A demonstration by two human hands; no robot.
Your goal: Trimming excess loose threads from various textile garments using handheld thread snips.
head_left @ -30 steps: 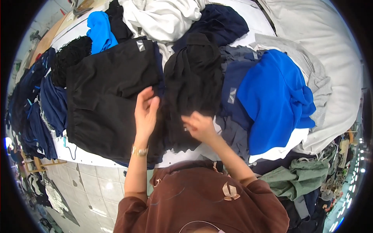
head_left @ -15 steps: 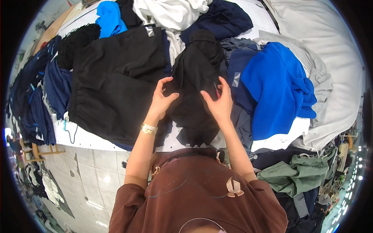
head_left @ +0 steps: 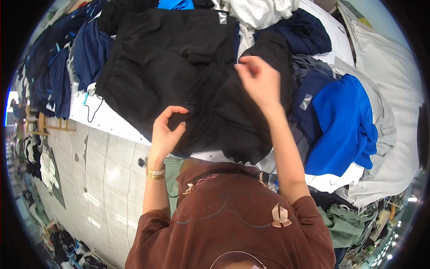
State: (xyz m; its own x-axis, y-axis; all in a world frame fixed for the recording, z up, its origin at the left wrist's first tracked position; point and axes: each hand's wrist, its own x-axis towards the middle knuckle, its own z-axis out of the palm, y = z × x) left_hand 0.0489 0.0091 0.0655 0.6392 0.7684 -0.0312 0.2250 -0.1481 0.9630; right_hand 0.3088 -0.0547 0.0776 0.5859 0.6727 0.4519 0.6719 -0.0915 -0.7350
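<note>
A pair of black trousers or shorts lies spread before me, with a small pale label at its top edge. Another black garment overlaps it on the right. My left hand hovers at the lower part of the black cloth, thumb and forefinger apart and nothing visible between them. Higher up on the right, my right hand is curled, thumb and fingertips drawn together over the black garment. A bit of a small red-handled tool shows inside it, mostly hidden by the fingers and slightly blurred.
A bright blue garment lies right of the black cloth, near a pale grey sheet-covered heap. Navy clothes pile up at the left. White cloth and a navy bundle are at the back. Green cloth hangs lower right.
The view has shifted left. My hands have moved apart, the right up and away, the left nearer to me. The right-hand black garment now lies wider, and my right fingers have curled in.
</note>
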